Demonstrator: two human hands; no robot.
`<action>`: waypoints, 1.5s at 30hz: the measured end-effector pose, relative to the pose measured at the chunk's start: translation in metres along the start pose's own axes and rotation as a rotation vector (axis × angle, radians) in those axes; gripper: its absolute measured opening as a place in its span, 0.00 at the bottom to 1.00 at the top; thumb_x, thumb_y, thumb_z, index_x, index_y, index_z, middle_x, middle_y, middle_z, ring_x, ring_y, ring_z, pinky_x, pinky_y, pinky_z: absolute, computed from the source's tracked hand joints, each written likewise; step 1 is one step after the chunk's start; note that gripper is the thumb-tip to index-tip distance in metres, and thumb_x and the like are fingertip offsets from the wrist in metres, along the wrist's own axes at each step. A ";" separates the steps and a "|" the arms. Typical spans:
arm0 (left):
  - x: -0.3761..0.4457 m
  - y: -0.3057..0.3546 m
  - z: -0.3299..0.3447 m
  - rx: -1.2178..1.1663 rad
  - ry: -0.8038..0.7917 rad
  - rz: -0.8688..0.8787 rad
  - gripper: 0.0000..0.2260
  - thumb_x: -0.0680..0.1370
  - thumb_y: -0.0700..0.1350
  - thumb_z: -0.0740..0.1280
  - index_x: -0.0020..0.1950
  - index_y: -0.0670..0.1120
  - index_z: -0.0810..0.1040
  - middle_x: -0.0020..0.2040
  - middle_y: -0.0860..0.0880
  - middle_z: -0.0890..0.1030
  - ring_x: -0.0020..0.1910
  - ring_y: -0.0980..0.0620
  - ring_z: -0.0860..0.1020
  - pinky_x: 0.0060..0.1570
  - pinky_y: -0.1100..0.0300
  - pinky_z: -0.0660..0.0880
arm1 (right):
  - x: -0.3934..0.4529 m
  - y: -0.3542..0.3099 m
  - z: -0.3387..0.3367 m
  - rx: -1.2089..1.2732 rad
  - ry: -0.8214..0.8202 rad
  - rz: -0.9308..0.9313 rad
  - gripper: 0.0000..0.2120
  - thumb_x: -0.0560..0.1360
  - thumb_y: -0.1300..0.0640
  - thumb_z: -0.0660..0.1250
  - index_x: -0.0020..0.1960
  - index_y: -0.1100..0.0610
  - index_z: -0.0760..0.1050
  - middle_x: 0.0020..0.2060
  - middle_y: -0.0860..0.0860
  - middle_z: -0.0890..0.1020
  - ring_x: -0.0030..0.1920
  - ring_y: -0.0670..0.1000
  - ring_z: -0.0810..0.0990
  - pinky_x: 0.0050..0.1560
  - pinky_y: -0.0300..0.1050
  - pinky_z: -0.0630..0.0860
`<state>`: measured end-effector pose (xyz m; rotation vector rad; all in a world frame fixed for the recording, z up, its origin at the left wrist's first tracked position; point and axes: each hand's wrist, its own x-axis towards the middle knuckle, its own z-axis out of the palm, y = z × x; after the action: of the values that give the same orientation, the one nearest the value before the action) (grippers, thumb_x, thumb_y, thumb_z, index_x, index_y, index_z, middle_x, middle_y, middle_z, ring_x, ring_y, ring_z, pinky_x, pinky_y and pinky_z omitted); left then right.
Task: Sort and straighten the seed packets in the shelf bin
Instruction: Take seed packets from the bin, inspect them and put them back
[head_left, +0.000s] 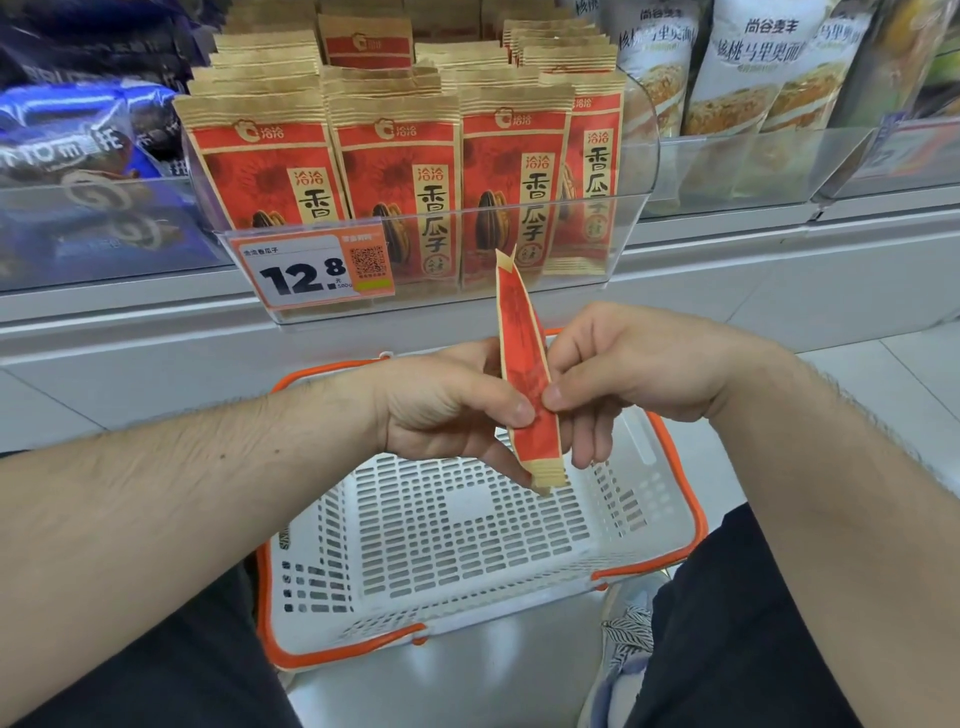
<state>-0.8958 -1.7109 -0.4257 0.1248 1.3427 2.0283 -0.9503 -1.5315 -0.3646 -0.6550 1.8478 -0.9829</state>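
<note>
Left hand (447, 410) and right hand (628, 374) both pinch one seed packet (527, 374), held edge-on between them, above the basket (467, 545).

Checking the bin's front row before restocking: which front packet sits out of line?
The rightmost front packet: it stands further back and partly hidden behind its neighbour, while the other three front packets form one even row.

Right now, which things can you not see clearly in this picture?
- Held seed packet, head view: seen edge-on between the left hand and right hand, so its front is hidden.
- Rear packets in the shelf bin: covered by the front row.
- Price label: small print unreadable.
- Blue packages: blurred.
</note>
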 end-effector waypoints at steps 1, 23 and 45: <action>-0.001 0.000 0.000 -0.001 -0.002 -0.001 0.16 0.62 0.37 0.71 0.50 0.42 0.81 0.42 0.42 0.85 0.41 0.47 0.85 0.40 0.51 0.83 | 0.001 0.000 0.000 -0.003 0.001 0.003 0.11 0.78 0.69 0.62 0.41 0.69 0.80 0.33 0.61 0.83 0.28 0.52 0.82 0.31 0.43 0.80; -0.001 0.002 -0.009 -0.096 0.016 -0.060 0.27 0.67 0.33 0.74 0.65 0.40 0.75 0.57 0.38 0.82 0.54 0.42 0.83 0.63 0.40 0.75 | 0.015 0.019 -0.007 -0.073 0.375 0.075 0.19 0.66 0.45 0.77 0.38 0.56 0.72 0.29 0.48 0.79 0.32 0.49 0.78 0.36 0.45 0.77; 0.006 0.024 0.000 -0.097 0.676 0.345 0.06 0.79 0.36 0.66 0.49 0.45 0.82 0.41 0.48 0.86 0.39 0.53 0.83 0.38 0.56 0.82 | 0.020 0.010 -0.004 0.065 0.655 -0.113 0.16 0.82 0.57 0.60 0.42 0.66 0.77 0.32 0.59 0.82 0.23 0.46 0.73 0.29 0.42 0.71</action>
<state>-0.9122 -1.7128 -0.4070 -0.4417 1.7020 2.5534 -0.9629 -1.5404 -0.3813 -0.4241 2.3418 -1.4477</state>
